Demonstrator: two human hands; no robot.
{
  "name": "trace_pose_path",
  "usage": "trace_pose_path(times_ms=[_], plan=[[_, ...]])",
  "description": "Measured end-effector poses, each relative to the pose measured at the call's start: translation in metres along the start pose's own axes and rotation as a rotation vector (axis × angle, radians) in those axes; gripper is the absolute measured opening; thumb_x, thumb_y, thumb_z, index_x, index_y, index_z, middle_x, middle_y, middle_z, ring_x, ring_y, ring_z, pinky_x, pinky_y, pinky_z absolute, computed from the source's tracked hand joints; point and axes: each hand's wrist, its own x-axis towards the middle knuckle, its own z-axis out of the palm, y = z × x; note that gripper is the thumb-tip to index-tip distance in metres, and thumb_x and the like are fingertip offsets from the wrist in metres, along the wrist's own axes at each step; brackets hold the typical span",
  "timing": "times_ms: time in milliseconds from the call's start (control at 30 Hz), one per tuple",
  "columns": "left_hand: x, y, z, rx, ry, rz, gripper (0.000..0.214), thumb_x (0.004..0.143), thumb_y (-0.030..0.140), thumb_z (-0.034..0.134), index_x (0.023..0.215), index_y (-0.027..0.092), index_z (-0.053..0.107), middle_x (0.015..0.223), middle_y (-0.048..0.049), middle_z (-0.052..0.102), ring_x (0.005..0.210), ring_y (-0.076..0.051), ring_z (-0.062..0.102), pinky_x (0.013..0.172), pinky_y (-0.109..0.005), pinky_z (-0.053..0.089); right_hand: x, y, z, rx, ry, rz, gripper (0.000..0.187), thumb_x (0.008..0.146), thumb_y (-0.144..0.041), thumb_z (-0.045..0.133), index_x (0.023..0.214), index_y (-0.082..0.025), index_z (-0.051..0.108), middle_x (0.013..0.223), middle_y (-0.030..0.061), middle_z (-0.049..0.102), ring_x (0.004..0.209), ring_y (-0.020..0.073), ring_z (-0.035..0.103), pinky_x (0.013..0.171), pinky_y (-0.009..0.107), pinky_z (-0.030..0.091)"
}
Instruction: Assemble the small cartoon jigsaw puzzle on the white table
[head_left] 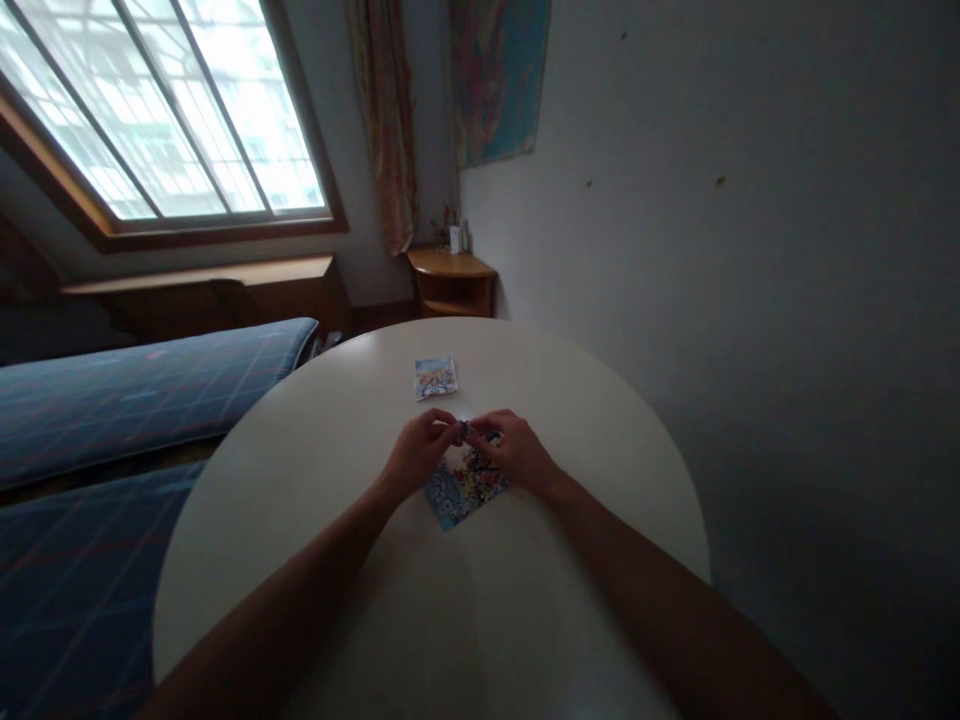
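Note:
A round white table (pixel 337 520) fills the middle of the view. My left hand (pixel 420 452) and my right hand (pixel 514 450) meet over a colourful patterned sheet or puzzle (pixel 461 490) lying flat on the table. Both hands have their fingers pinched together around a small dark piece (pixel 463 430) held between the fingertips just above the sheet's far edge. What the piece is, I cannot make out. A second small colourful card (pixel 435 377) lies farther back on the table, apart from both hands.
A bed with a blue checked cover (pixel 112 400) runs along the left of the table. A wooden corner shelf (pixel 452 275) with small items stands at the back under a curtain. A grey wall closes the right side; a window is at upper left.

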Motion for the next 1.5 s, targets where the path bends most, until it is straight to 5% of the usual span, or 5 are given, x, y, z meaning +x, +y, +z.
trace_pose_path(times_ms=[567, 800, 1033, 1267, 1500], plan=[[0.003, -0.004, -0.001, -0.097, 0.082, -0.082, 0.041, 0.068, 0.052, 0.074, 0.083, 0.015, 0.066, 0.068, -0.0020, 0.066, 0.063, -0.014, 0.061, 0.059, -0.025, 0.046, 0.000, 0.002, -0.004, 0.146, -0.046, 0.048, 0.025, 0.088, -0.038, 0.065, 0.104, -0.021, 0.074, 0.091, 0.0044, 0.075, 0.084, 0.0192, 0.068, 0.080, 0.031, 0.049], [0.004, -0.006, -0.003, -0.092, 0.122, -0.112, 0.039, 0.065, 0.050, 0.075, 0.079, 0.015, 0.063, 0.066, -0.0024, 0.067, 0.062, -0.015, 0.062, 0.057, -0.024, 0.044, 0.002, 0.006, 0.001, -0.071, -0.012, -0.009, 0.025, 0.090, -0.035, 0.065, 0.108, -0.020, 0.074, 0.101, 0.0094, 0.074, 0.105, 0.0238, 0.062, 0.095, 0.038, 0.045], [0.000, 0.001, -0.001, -0.061, 0.080, -0.097, 0.041, 0.064, 0.052, 0.075, 0.078, 0.016, 0.063, 0.068, -0.0029, 0.067, 0.065, -0.016, 0.064, 0.060, -0.025, 0.048, -0.001, 0.000, 0.006, -0.066, 0.014, -0.037, 0.024, 0.089, -0.041, 0.067, 0.094, -0.020, 0.076, 0.095, 0.0073, 0.074, 0.101, 0.0216, 0.062, 0.090, 0.033, 0.045], [0.006, -0.012, -0.009, 0.141, 0.113, -0.113, 0.036, 0.075, 0.049, 0.069, 0.091, 0.016, 0.064, 0.076, -0.0046, 0.072, 0.063, -0.015, 0.064, 0.056, -0.024, 0.046, 0.002, 0.003, 0.006, -0.137, -0.022, -0.030, 0.020, 0.092, -0.035, 0.063, 0.093, -0.021, 0.077, 0.093, 0.0057, 0.075, 0.101, 0.0215, 0.061, 0.092, 0.033, 0.043], [0.006, -0.018, -0.028, 0.537, 0.101, -0.104, 0.026, 0.082, 0.036, 0.067, 0.103, 0.021, 0.070, 0.098, -0.0061, 0.074, 0.075, -0.019, 0.065, 0.072, -0.031, 0.046, 0.008, 0.014, 0.010, -0.301, 0.012, 0.086, 0.026, 0.094, -0.027, 0.057, 0.114, -0.021, 0.073, 0.119, 0.0078, 0.069, 0.113, 0.0222, 0.056, 0.101, 0.035, 0.039]])
